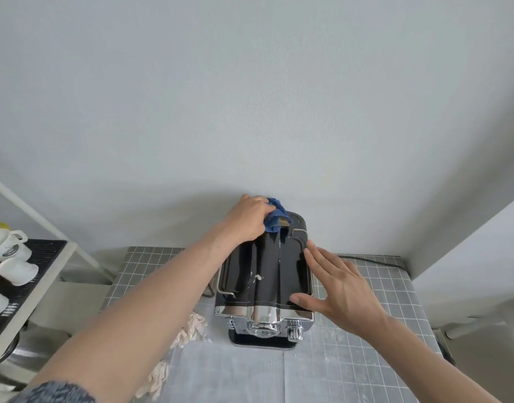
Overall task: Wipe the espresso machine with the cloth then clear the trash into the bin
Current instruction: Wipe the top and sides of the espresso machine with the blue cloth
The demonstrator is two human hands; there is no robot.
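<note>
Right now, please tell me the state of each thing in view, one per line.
left hand: grips the blue cloth, at the machine's back top
right hand: flat, fingers straight, steadies the machine's right side
blue cloth: bunched
espresso machine: upright, white spot on top
crumpled paper: lies left of the machine

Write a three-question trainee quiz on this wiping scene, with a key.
1. True or false: the left hand grips the blue cloth at the rear of the espresso machine.
2. The right hand is: A) holding a cup, B) resting flat on the machine's right edge, C) off the machine.
3. Fill in: the crumpled paper trash lies on the table to the machine's ____ side.

Key: 1 true; 2 B; 3 left.
</note>
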